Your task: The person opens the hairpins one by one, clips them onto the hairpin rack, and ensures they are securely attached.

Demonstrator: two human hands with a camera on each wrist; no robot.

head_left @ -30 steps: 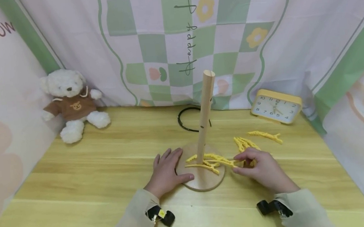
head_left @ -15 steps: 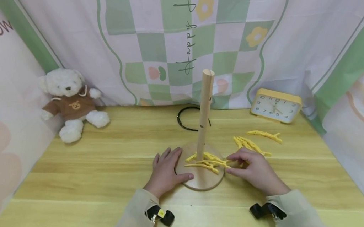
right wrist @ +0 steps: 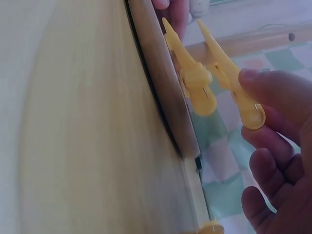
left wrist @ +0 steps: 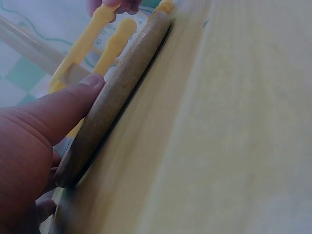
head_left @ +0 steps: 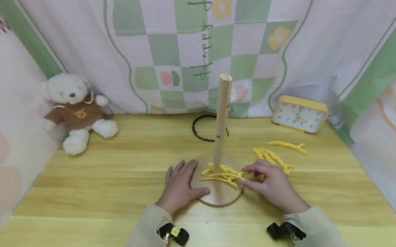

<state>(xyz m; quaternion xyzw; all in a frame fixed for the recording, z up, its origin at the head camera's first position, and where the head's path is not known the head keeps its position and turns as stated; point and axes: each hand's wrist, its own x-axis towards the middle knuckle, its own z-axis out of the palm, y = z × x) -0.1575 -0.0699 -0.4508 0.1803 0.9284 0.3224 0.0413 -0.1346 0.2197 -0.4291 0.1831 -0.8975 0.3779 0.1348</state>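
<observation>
Left hand (head_left: 181, 185): lower centre of the head view, lying flat with straight fingers on the left edge of the round wooden base (head_left: 218, 197); thumb along its rim in the left wrist view.
Right hand (head_left: 270, 181): just right of the base; thumb and forefinger pinch the tail of one yellow clip (right wrist: 233, 78).
Clips on base: yellow clips (head_left: 223, 172) lie at the foot of the upright wooden pole (head_left: 222, 121), centre frame; at least three, exact count unclear because they overlap.
Loose clips (head_left: 274, 157): right of centre on the tabletop (head_left: 85, 194); about four, one apart nearer the clock.
Handling (judgement): clips look light, stiff, smooth plastic, probably sprung; best taken at the broad tail end. Base looks solid enough to hold steady.
Surroundings: one black hoop (head_left: 203, 129) behind the pole; one yellow clock (head_left: 299, 114) at right; one teddy bear (head_left: 75, 112) at upper left.
</observation>
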